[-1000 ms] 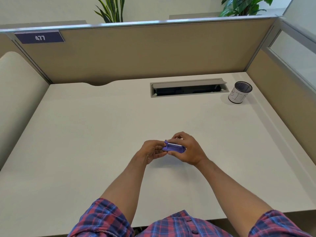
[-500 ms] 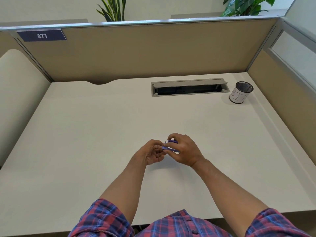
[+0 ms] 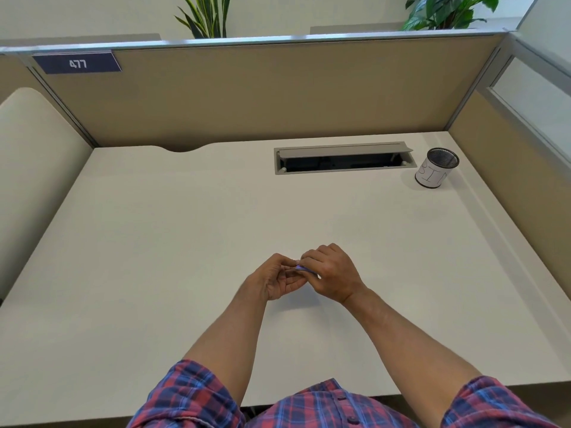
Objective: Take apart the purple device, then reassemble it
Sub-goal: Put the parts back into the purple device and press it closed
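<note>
The purple device (image 3: 301, 268) is a small plastic piece, and only a thin sliver of it shows between my two hands, just above the white desk (image 3: 154, 242). My right hand (image 3: 332, 273) wraps over most of it from the right, fingers curled around it. My left hand (image 3: 276, 279) meets it from the left, with fingertips pinching its near end. Whether the device is in one piece or split is hidden by my fingers.
A black mesh cup (image 3: 436, 172) with a white paper label stands at the back right. An open grey cable tray (image 3: 343, 160) is recessed in the desk's far side. Tan partition walls (image 3: 262, 94) close off the back and right.
My right hand has rolled over the device, covering most of the purple body that was plainly visible a second ago. Both hands stay together at the same spot above the desk.
</note>
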Demonstrator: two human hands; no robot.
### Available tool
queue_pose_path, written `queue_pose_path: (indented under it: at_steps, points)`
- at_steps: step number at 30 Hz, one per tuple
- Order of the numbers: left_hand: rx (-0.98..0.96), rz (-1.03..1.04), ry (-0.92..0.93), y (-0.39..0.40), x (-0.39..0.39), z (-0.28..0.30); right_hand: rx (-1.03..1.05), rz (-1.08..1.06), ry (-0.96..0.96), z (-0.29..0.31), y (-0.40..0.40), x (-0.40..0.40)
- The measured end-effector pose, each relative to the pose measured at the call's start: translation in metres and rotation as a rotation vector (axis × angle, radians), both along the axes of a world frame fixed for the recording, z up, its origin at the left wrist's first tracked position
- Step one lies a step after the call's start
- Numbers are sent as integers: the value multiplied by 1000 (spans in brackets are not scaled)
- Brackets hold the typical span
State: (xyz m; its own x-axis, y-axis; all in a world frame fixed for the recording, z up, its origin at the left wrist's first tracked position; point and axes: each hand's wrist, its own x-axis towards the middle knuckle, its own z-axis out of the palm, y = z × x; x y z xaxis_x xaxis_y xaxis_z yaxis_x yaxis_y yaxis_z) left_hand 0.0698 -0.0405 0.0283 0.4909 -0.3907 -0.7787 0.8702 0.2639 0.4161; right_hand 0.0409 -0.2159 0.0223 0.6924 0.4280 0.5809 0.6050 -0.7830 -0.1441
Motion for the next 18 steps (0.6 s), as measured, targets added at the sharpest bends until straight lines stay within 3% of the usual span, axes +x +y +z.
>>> queue_pose_path:
  at_steps: [4, 7, 14, 18]
  points:
    - [20, -29, 13, 3, 3, -1, 42, 98, 43, 4, -3, -1]
    - [7, -34, 20, 4, 5, 0, 291, 89, 330, 1, -10, -4]
    - [-39, 29, 46, 10, 8, 1, 1285, -471, 890, 0, -29, -6]
    - [1, -9, 22, 11, 6, -3, 1342, -546, 1209, 0, -39, -6]
